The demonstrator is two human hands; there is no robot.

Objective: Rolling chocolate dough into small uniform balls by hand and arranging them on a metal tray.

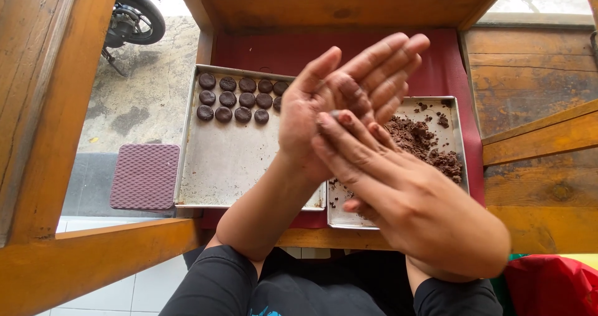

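A small lump of dark brown chocolate dough (350,95) sits pressed between the two palms, showing only as a dark patch in the hollow of the left hand (339,104); its full shape is hidden. The left hand is raised with its palm turned up and its fingers stretched out flat and together, smeared faintly brown. The right hand (398,191) lies across it from the near side, fingers straight and laid over the dough, so both hands are flat and neither is curled into a grip.

Below the hands, on the right, a shallow rectangular metal tray (458,129) holds a crumbly heap of loose brown dough (423,145), coarse and clumped, with scattered crumbs on the bare metal. Just beside it on the left, edges nearly touching, lies a larger dull metal baking tray (230,160), scuffed and matte. Along its far end stand three rows of flat round dark brown dough discs (240,98), smooth-topped and evenly spaced, close but apart from one another.

Both trays rest on a dark red cloth (448,67) spread over a varnished wooden counter (536,85) with a visible grain. Left of the trays, lower down, lies a purple-brown textured mat (144,176) with a fine diamond pattern. The black sleeves (218,285) are pushed up the forearms.
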